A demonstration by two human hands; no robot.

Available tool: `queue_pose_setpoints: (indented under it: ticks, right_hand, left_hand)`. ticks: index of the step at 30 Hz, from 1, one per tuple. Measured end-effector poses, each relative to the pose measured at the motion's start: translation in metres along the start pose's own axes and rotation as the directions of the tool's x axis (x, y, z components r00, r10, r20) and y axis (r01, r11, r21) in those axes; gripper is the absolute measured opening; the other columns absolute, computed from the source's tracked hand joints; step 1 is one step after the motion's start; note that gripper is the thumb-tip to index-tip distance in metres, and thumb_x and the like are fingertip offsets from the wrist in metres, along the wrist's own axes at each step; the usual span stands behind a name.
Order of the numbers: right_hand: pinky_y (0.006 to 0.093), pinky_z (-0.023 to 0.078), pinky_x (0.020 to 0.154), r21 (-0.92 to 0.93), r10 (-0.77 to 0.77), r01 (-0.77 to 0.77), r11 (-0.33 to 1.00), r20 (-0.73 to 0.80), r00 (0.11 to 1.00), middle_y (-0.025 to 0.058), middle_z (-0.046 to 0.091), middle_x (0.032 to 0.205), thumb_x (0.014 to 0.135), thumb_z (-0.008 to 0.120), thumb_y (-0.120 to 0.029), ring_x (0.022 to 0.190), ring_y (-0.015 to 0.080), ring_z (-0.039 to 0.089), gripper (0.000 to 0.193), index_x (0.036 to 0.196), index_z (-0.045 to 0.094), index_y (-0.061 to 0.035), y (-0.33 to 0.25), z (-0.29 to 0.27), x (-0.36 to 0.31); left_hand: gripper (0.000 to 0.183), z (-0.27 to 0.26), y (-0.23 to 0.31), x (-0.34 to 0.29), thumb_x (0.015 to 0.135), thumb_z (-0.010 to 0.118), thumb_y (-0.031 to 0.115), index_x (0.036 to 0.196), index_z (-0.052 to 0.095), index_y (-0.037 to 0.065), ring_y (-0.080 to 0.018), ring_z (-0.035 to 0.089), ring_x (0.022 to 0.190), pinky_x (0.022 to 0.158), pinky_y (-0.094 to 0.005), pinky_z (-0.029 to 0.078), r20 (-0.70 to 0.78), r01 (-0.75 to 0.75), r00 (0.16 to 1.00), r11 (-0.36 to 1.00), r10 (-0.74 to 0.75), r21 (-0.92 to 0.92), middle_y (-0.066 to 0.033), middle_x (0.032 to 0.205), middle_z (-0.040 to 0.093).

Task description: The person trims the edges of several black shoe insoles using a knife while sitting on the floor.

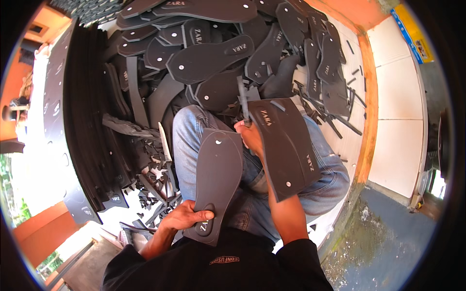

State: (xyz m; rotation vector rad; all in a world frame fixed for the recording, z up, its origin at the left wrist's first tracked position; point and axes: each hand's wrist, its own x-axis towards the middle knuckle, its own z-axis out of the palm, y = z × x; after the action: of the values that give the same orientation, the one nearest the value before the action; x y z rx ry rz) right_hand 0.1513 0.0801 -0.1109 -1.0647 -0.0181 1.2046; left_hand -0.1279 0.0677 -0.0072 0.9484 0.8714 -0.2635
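Observation:
My left hand (187, 216) grips the near end of a dark foam sole blank (218, 174), thumb on top and fingers underneath. A sole outline is marked on it, and a small white crescent shows near its far end. My right hand (251, 137) is closed around a long grey blade-like tool (243, 97) pointing away from me; its exact kind is unclear. A dark foam sheet (286, 150) with sole outlines covers part of my right wrist and forearm, hiding some of that hand. Both hands are above my lap, a little apart.
A large heap of cut dark soles (208, 60) lies beyond my knees. At left stands a tall stack of dark foam sheets (90, 116), with foam offcuts (153, 179) beside it. Thin strips (335, 126) litter the right side, near a wooden edge (370, 106) and a tiled surface (395, 92).

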Motion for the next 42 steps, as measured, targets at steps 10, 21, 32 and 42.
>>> queue_pose_setpoints:
  ticks: [10, 21, 32, 42]
  right_hand:
    - [0.0183, 0.035, 0.055, -0.306, -0.328, 0.265, 0.914, -0.179, 0.928, -0.004, 0.054, 0.071, 0.082, 0.07, -0.017, 0.062, 0.0026, 0.045, 0.022, 0.088, 0.063, 0.0031, -0.033, 0.034, -0.118]
    - [0.0225, 0.034, 0.049, -0.456, -0.228, 0.124, 0.881, -0.18, 0.957, -0.0042, 0.049, 0.06, 0.085, 0.066, -0.024, 0.056, 0.0037, 0.042, 0.029, 0.072, 0.06, 0.0009, -0.06, -0.014, -0.17]
    - [0.0389, 0.04, 0.044, -0.969, -0.436, -0.043, 0.243, -0.149, 0.887, 0.0143, 0.05, 0.05, 0.076, 0.068, -0.016, 0.045, 0.0324, 0.053, 0.024, 0.064, 0.052, -0.003, 0.004, -0.062, -0.228]
    - [0.0491, 0.042, 0.056, -0.989, -0.306, 0.022, 0.148, -0.024, 0.952, 0.0216, 0.054, 0.057, 0.077, 0.062, -0.015, 0.06, 0.0437, 0.055, 0.021, 0.065, 0.052, -0.0014, -0.042, -0.035, -0.184]
  left_hand:
    - [0.045, -0.03, 0.026, 0.008, 0.092, 0.054, 0.039, 0.071, 0.059, -0.001, -0.0077, 0.042, 0.059, 0.056, -0.0287, 0.038, 0.302, -0.251, 0.943, 0.895, 0.14, 0.369, 0.0008, 0.057, 0.047]
    - [0.039, 0.063, 0.093, 0.092, 0.084, 0.066, 0.035, 0.102, 0.061, 0.0, -0.0104, 0.062, 0.08, 0.067, -0.0252, 0.051, 0.106, -0.213, 0.968, 0.968, 0.227, -0.135, -0.0071, 0.09, 0.065]
    - [0.034, 0.05, 0.096, 0.081, 0.081, 0.07, 0.034, 0.083, 0.065, 0.0, -0.0089, 0.06, 0.057, 0.052, -0.0208, 0.047, 0.007, -0.192, 0.981, 0.97, 0.196, -0.15, -0.003, 0.069, 0.064]
    - [0.026, 0.049, 0.098, 0.078, 0.083, 0.069, 0.025, 0.085, 0.066, -0.001, -0.0072, 0.059, 0.063, 0.055, -0.0213, 0.047, 0.071, -0.19, 0.979, 0.981, 0.193, -0.051, -0.0026, 0.072, 0.065]
